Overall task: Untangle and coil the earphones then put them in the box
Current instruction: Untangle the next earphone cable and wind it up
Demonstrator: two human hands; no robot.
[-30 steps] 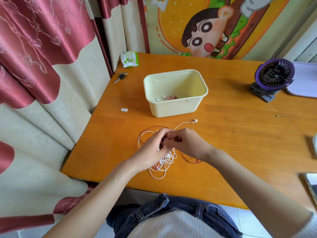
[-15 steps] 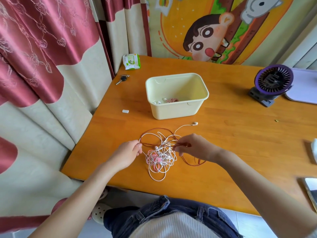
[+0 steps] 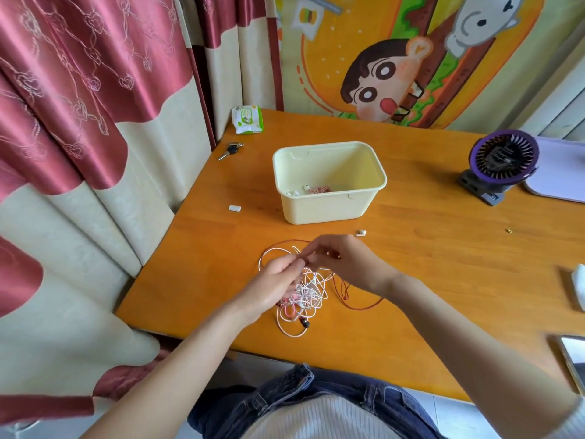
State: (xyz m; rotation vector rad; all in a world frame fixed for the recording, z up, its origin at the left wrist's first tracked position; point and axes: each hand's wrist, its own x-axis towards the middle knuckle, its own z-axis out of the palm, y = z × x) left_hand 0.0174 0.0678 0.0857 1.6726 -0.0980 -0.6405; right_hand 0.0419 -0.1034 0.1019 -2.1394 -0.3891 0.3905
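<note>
A tangle of white, pink and dark red earphone cables (image 3: 305, 296) lies on the wooden table (image 3: 443, 264) near its front edge. My left hand (image 3: 275, 282) and my right hand (image 3: 343, 264) meet above the tangle, each pinching cable strands between fingertips. One white earbud (image 3: 361, 232) lies beyond my right hand. A cream plastic box (image 3: 329, 182) stands behind the tangle, open, with a coiled pink earphone and white earbuds (image 3: 311, 190) inside.
A purple desk fan (image 3: 501, 163) stands at the right. Keys (image 3: 229, 150), a green wipes packet (image 3: 247, 119) and a small white piece (image 3: 234, 208) lie at the left. A phone (image 3: 573, 359) sits at the right edge. Curtains hang left.
My left hand has moved right from the tangle's left edge to join my right hand above the cables. The camera view has shifted slightly.
</note>
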